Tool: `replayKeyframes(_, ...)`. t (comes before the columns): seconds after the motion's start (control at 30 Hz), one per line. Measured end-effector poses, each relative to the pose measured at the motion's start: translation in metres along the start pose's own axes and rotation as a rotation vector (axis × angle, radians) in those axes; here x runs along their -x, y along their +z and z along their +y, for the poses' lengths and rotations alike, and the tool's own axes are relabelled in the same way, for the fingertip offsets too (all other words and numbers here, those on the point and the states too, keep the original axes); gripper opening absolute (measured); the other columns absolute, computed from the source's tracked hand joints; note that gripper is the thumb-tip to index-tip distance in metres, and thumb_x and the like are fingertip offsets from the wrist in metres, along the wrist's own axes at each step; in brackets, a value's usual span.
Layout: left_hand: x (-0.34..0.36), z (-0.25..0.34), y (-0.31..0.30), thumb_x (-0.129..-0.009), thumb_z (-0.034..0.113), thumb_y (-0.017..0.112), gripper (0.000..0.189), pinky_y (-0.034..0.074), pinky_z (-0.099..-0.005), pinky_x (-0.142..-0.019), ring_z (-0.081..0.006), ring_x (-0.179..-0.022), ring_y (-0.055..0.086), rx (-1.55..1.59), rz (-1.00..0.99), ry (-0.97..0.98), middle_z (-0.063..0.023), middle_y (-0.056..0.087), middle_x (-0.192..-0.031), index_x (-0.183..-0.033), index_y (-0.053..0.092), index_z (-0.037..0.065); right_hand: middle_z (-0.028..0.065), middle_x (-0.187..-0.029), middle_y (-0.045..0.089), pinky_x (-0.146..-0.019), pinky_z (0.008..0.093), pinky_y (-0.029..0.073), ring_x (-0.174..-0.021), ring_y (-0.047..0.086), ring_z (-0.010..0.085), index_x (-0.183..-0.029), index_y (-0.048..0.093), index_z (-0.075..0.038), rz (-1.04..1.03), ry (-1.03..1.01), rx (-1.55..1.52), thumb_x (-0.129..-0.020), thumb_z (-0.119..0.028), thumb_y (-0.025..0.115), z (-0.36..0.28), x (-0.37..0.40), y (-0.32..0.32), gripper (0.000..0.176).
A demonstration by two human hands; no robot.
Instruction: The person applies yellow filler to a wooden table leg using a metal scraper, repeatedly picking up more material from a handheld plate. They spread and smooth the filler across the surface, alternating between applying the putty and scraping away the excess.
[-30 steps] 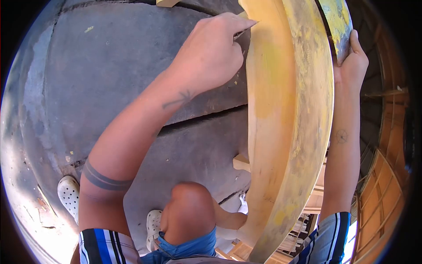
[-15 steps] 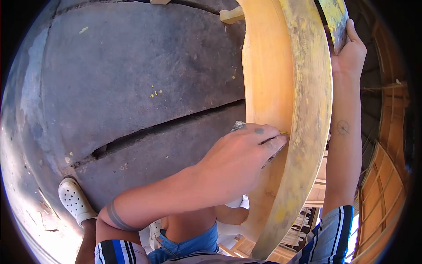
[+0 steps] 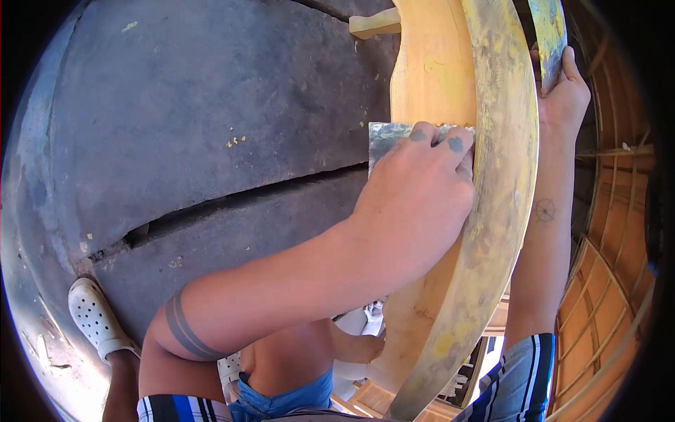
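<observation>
My left hand [image 3: 422, 186] reaches across from the lower left, its fingers closed on a flat, grey-smeared scraper blade [image 3: 383, 141]. The blade lies across the pale inner face of a curved wooden furniture piece [image 3: 429, 98], beside its raised rim [image 3: 503, 141], which is blotched with yellow and grey. A thin patch of yellow filler [image 3: 437, 68] shows on the wood above the blade. On the far side of the rim, my right hand [image 3: 564, 98] grips the lower end of a flat board [image 3: 550, 35] coated with yellow filler. That board's upper part runs out of view.
A wooden leg [image 3: 375, 24] juts from the furniture over the dark concrete floor [image 3: 232, 84]. A long crack [image 3: 239, 200] crosses the floor, with yellow crumbs [image 3: 237, 142] nearby. A foot in a white clog [image 3: 98, 316] stands lower left. Wooden frames [image 3: 605, 281] are at right.
My left hand and the scraper have moved up along the inner face, and more of the blade shows. The yellow patch above it has come into sight. My right hand still holds the board.
</observation>
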State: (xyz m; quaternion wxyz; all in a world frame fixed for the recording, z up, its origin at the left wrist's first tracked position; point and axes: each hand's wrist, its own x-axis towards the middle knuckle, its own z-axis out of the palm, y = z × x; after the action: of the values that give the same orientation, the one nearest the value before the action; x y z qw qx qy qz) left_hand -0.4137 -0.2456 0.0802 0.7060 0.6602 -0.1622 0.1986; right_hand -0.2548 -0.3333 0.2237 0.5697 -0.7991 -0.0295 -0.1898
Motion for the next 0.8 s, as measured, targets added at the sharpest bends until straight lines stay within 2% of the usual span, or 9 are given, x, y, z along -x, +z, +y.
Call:
replayKeyframes(0.07, 0.01, -0.008, -0.017, -0.071, -0.004, 0.053, 0.028, 0.051, -0.0418, -0.078, -0.0372, -0.089, 0.061, 0.131, -0.044, 0.016, -0.022, 0.061, -0.092, -0.095, 0.063, -0.01, 0.0139, -0.117, 0.058, -0.089, 0.0424, 0.048, -0.101, 0.059, 0.0258, -0.116, 0.053, 0.007, 0.042, 0.026, 0.016, -0.098, -0.02, 0.047, 0.003, 0.0, 0.002, 0.033)
replayKeyframes(0.13, 0.003, -0.021, -0.038, -0.071, -0.005, 0.051, 0.028, 0.051, -0.0413, -0.078, -0.0369, -0.088, 0.062, 0.271, -0.026, 0.029, -0.0224, 0.061, -0.091, -0.095, 0.064, -0.01, 0.0138, -0.116, 0.059, -0.091, 0.042, 0.047, -0.101, 0.059, 0.0253, -0.117, 0.053, 0.008, 0.032, 0.017, -0.017, -0.098, -0.02, 0.046, -0.002, -0.003, 0.005, 0.034)
replayKeyframes(0.2, -0.032, -0.049, -0.048, -0.07, -0.006, 0.048, 0.029, 0.051, -0.0405, -0.073, -0.0366, -0.08, 0.063, 0.08, 0.19, 0.126, -0.0239, 0.063, -0.084, -0.093, 0.065, -0.008, 0.0137, -0.116, 0.059, -0.092, 0.0422, 0.046, -0.101, 0.059, 0.0255, -0.117, 0.053, 0.008, 0.053, 0.014, -0.004, -0.098, -0.02, 0.046, -0.005, 0.006, 0.009, 0.034)
replayKeyframes(0.27, -0.069, -0.062, -0.068, -0.066, -0.01, 0.044, 0.046, 0.048, -0.0396, -0.088, -0.0395, -0.095, 0.061, 0.103, -0.011, -0.093, -0.0243, 0.064, -0.102, -0.109, 0.062, -0.008, 0.0143, -0.113, 0.06, -0.089, 0.042, 0.047, -0.096, 0.06, 0.0258, -0.116, 0.053, 0.008, 0.015, 0.011, 0.002, -0.099, -0.021, 0.046, -0.009, 0.001, 0.004, 0.035)
replayKeyframes(0.33, -0.089, -0.057, -0.09, -0.074, -0.005, 0.048, 0.036, 0.048, -0.0353, -0.084, -0.0299, -0.089, 0.062, 0.124, -0.194, -0.173, -0.0176, 0.066, -0.096, -0.106, 0.065, -0.004, 0.0145, -0.112, 0.06, -0.086, 0.0417, 0.048, -0.092, 0.061, 0.026, -0.116, 0.053, 0.008, -0.023, 0.01, 0.03, -0.098, -0.021, 0.045, -0.009, -0.001, 0.001, 0.034)
replayKeyframes(0.5, -0.074, -0.058, -0.057, -0.061, 0.001, 0.051, 0.033, 0.052, -0.0399, -0.06, -0.0368, -0.066, 0.064, 0.006, -0.26, 0.07, -0.0246, 0.064, -0.073, -0.088, 0.069, -0.004, 0.0141, -0.107, 0.061, -0.083, 0.0417, 0.049, -0.089, 0.061, 0.0253, -0.113, 0.054, 0.007, -0.044, -0.056, 0.092, -0.098, -0.02, 0.046, -0.008, 0.004, 0.003, 0.032)
replayKeyframes(0.57, -0.053, -0.045, -0.042, -0.063, -0.001, 0.052, 0.029, 0.053, -0.0404, -0.063, -0.0366, -0.067, 0.064, 0.099, -0.08, 0.114, -0.0251, 0.063, -0.073, -0.087, 0.068, -0.007, 0.014, -0.109, 0.061, -0.084, 0.0422, 0.049, -0.092, 0.061, 0.0253, -0.114, 0.054, 0.007, -0.021, -0.031, 0.054, -0.098, -0.019, 0.047, -0.012, 0.006, 0.008, 0.032)
replayKeyframes(0.67, -0.007, -0.008, -0.024, -0.07, -0.005, 0.052, 0.032, 0.051, -0.0392, -0.08, -0.0347, -0.092, 0.063, 0.173, -0.107, 0.01, -0.023, 0.063, -0.096, -0.099, 0.065, -0.006, 0.0124, -0.114, 0.061, -0.085, 0.0377, 0.049, -0.099, 0.061, 0.023, -0.115, 0.055, 0.006, 0.028, 0.034, -0.062, -0.097, -0.019, 0.047, -0.011, -0.001, 0.004, 0.031)
replayKeyframes(0.8, 0.045, 0.019, -0.006, -0.064, -0.014, 0.051, 0.052, 0.047, -0.0386, -0.091, -0.0349, -0.102, 0.058, 0.317, -0.241, -0.029, -0.0185, 0.06, -0.111, -0.114, 0.061, -0.004, 0.0147, -0.114, 0.061, -0.089, 0.0386, 0.05, -0.099, 0.062, 0.0243, -0.119, 0.052, 0.008, -0.006, -0.001, -0.081, -0.098, -0.024, 0.047, -0.002, -0.017, -0.01, 0.038)
